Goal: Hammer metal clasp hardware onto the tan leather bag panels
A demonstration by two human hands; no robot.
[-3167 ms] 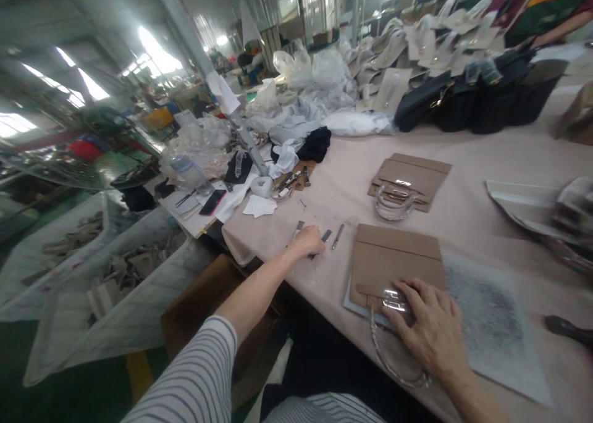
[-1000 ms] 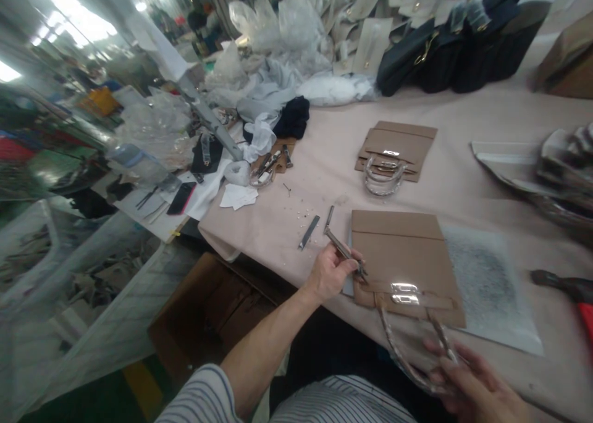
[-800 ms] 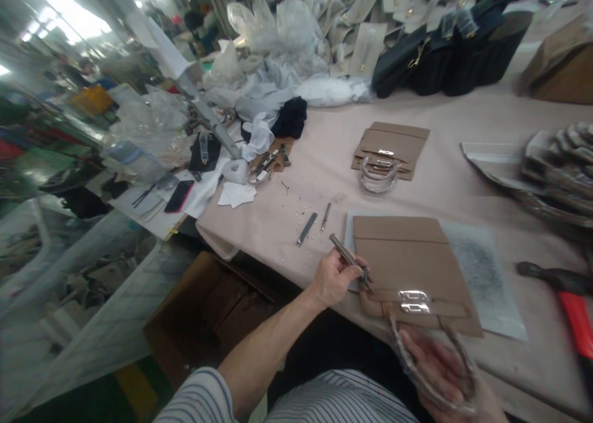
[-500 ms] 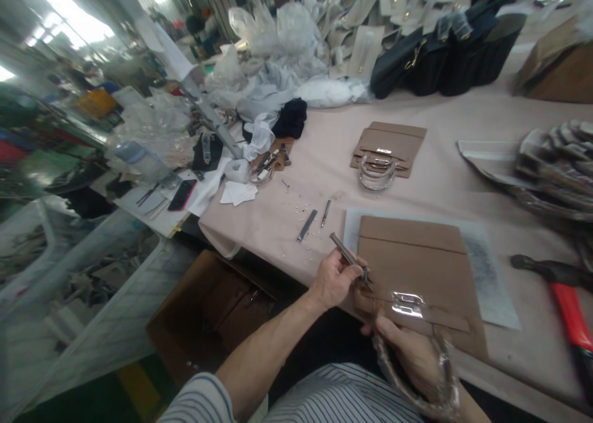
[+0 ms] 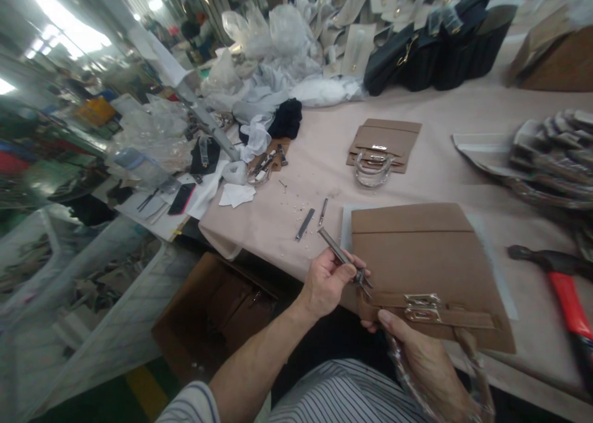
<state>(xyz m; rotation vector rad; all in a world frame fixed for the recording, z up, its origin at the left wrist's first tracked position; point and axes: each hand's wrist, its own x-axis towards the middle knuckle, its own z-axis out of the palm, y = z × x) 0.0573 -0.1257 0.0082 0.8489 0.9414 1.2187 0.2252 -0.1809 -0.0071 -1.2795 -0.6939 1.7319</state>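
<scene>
Currently, the left hand (image 5: 328, 281) is closed on a metal tool (image 5: 334, 245), thumb against fingers, with the tool's forked end pointing toward four o'clock. This end sits at the nine o'clock edge of the brown bag panel (image 5: 417, 256); contact cannot be determined. The right hand (image 5: 419, 349) clamps the panel at its eight o'clock corner, thumb on top, fingertips partly hidden below. It is positioned between the two legs of a clear-wrapped handle (image 5: 477, 364) at the panel's six o'clock side. Two shiny metal fittings (image 5: 421, 309) lie just above the handle. A pale sheet (image 5: 346, 226) shows beneath the panel. From the panel's centre, a red-handled hammer (image 5: 567, 296) lies at three o'clock, stacked parts (image 5: 556, 163) at two, a smaller brown bag piece (image 5: 393, 136) near eleven, and a flat metal bar (image 5: 304, 225) and thin rod (image 5: 323, 212) near ten.
</scene>
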